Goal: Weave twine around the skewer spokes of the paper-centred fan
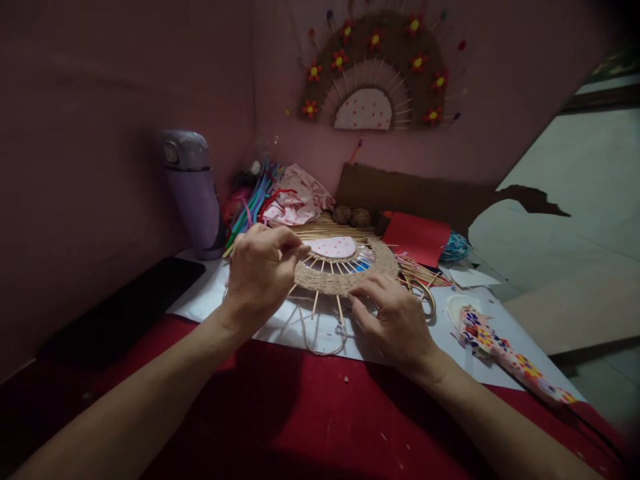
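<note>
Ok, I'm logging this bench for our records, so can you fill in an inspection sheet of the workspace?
Surface: white sheet over red cloth; small scraps on the red.
Job's things: woven half-ring on sticks, dotted centre.
Clutter: purple bottle, dotted fabric, twine balls, red sheet, blue yarn, floral-patterned item.
Hands: left hand at the half-ring's left side, right hand at its near right edge; grips unclear.
Cables: dark line by the floral-patterned item, possibly a cord.
Surroundings: pink wall with flowered arch; pale floor at right.
</note>
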A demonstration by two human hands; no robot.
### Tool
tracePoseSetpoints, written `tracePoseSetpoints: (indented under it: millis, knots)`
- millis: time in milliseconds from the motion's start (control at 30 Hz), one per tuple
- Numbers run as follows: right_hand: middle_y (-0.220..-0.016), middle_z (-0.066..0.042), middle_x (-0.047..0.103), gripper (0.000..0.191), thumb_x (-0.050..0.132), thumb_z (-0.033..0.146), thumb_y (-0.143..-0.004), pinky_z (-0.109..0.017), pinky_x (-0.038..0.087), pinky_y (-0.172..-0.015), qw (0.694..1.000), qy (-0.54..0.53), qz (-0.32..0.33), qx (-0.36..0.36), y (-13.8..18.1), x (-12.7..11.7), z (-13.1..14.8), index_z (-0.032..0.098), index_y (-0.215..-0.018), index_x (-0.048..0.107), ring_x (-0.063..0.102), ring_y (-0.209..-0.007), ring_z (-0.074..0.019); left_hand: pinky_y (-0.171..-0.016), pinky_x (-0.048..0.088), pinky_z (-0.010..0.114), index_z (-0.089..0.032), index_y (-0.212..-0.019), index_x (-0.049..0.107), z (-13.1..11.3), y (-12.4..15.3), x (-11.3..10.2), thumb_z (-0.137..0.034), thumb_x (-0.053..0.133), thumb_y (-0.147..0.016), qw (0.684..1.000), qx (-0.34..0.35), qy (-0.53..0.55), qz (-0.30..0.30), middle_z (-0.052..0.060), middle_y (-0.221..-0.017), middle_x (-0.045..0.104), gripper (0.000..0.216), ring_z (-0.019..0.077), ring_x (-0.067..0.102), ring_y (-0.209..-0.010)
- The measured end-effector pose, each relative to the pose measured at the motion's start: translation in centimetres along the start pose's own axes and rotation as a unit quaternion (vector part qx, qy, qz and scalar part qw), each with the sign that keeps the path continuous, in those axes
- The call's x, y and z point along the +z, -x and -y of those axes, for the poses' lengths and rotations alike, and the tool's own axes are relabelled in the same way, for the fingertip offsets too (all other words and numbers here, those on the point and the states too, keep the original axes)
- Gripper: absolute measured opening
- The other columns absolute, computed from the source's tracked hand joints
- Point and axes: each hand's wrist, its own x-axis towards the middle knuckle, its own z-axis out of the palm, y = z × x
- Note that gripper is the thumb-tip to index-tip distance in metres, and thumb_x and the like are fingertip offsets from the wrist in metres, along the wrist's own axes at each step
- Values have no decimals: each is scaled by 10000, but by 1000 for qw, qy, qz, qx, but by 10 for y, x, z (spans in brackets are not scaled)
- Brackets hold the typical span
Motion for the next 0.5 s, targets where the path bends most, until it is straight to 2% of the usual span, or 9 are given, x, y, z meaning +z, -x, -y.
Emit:
tracePoseSetpoints:
  millis: [100, 333, 400, 500]
  knots:
    - [-834, -55, 588, 126, 500, 240, -828, -334, 402, -743, 1000, -25, 1, 1, -2, 1, 0, 199, -776, 608, 524, -834, -200, -636, 404, 298, -187, -669, 639, 5, -4, -2, -285, 615, -757, 1000, -8, -8, -20, 13, -641, 601, 134, 155, 527, -667]
    - [-868, -55, 578, 87, 536, 212, -789, -343, 400, -760, 1000, -23, 12, 6, -4, 2, 5, 204, -829, 613, 511, -869, -208, -649, 397, 304, -171, -668, 644, 4, 0, 4, -148, 588, -733, 999, -14, 17, 34, 27, -658, 595, 88, 165, 518, -696]
    - [-864, -50, 575, 92, 540, 195, -779, -336, 398, -759, 1000, -25, 13, 6, -5, 3, 5, 210, -835, 613, 509, -864, -203, -666, 388, 318, -178, -669, 650, 5, 1, 5, -104, 570, -718, 998, -8, 6, 69, 28, -667, 599, 119, 179, 511, -724]
    - [-856, -48, 573, 97, 541, 185, -773, -333, 398, -752, 1000, -29, 9, 8, -5, 4, 3, 215, -826, 617, 507, -856, -202, -685, 362, 340, -198, -674, 663, 11, 2, 4, -73, 567, -694, 987, 19, -46, 153, 28, -679, 614, 160, 207, 491, -764]
